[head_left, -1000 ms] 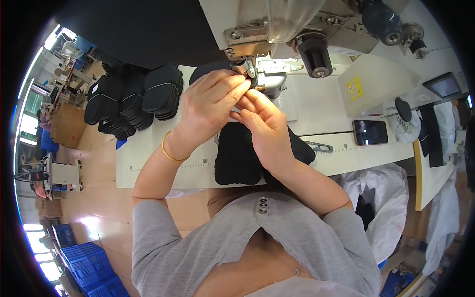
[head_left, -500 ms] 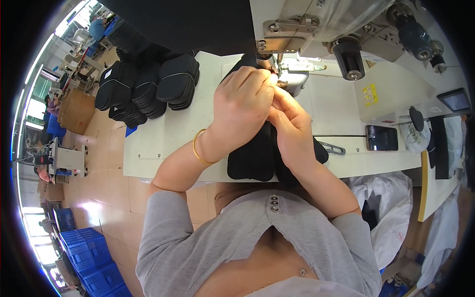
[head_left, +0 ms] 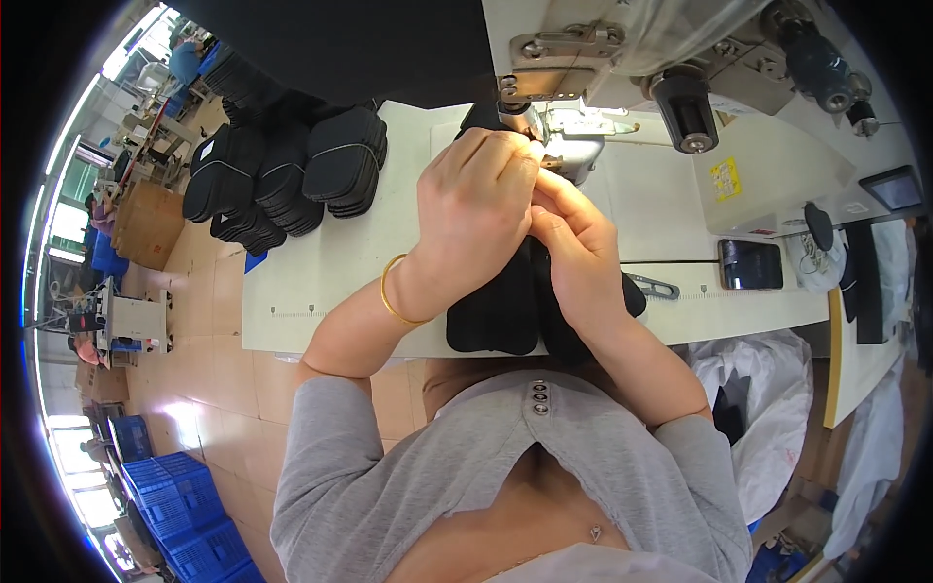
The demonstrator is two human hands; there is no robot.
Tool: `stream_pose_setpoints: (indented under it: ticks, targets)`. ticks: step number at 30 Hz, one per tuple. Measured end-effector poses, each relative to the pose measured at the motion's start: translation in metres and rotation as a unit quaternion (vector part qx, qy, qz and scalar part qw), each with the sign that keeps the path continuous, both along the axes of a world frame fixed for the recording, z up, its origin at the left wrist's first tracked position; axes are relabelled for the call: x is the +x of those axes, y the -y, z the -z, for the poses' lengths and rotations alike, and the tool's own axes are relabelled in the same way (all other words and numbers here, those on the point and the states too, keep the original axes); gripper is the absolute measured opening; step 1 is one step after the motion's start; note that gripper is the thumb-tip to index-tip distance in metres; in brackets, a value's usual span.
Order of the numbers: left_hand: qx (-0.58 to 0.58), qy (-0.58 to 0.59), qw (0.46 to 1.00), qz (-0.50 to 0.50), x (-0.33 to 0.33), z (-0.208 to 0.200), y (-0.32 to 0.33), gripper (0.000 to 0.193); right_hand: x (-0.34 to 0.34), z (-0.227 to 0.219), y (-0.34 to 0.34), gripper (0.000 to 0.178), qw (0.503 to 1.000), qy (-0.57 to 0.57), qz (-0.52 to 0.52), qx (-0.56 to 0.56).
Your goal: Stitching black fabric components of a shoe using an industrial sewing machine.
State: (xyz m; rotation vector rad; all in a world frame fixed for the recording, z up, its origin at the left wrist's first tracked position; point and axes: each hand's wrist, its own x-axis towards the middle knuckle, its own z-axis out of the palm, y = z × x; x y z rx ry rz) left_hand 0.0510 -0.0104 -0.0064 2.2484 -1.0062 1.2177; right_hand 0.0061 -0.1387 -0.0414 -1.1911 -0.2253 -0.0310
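Note:
Close in front of the sewing machine's needle area, my two hands meet with fingertips pinched together. My left hand, a gold bangle on its wrist, is closed, its fingertips by the presser foot. My right hand is closed too, thumb against the fingers. What the fingertips hold is too small or hidden to make out. Beneath both hands lie black fabric pieces with rounded ends, reaching to the table's front edge. More black fabric shows behind my left hand, beside the needle.
Tied stacks of black rounded pieces stand at the table's left. Right of my hands lie a flat metal tool and a phone. The machine head overhangs the far side. A white bag hangs below right; blue crates sit on the floor.
Both hands stay pinched at the needle area, almost unmoved. My right hand has shifted very slightly rightward. The view itself has shifted a little.

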Motion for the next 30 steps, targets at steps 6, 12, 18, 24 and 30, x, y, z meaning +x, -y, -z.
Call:
stream_pose_setpoints:
  ticks: [6, 12, 18, 24, 30]
  targets:
    - [-0.008, -0.011, 0.997, -0.072, 0.002, 0.009, -0.015, 0.029, -0.003, 0.003, 0.000, 0.038, 1.000, -0.005, 0.005, 0.003]
    - [0.105, -0.057, 0.991, -0.059, -0.029, -0.008, -0.029, 0.044, 0.004, 0.003, -0.005, 0.011, 0.994, -0.007, 0.006, -0.109]
    - [0.098, -0.059, 0.992, -0.055, -0.030, -0.007, -0.029, 0.046, 0.008, 0.014, -0.023, 0.016, 0.990, 0.043, 0.034, -0.133]
    - [0.082, -0.076, 0.993, -0.038, -0.034, -0.008, -0.025, 0.044, 0.001, 0.008, -0.020, 0.014, 0.990, 0.043, 0.032, -0.128]
    - [0.080, -0.078, 0.994, -0.020, -0.053, -0.012, -0.013, 0.037, -0.012, 0.002, -0.004, 0.013, 0.992, 0.037, 0.032, -0.115]
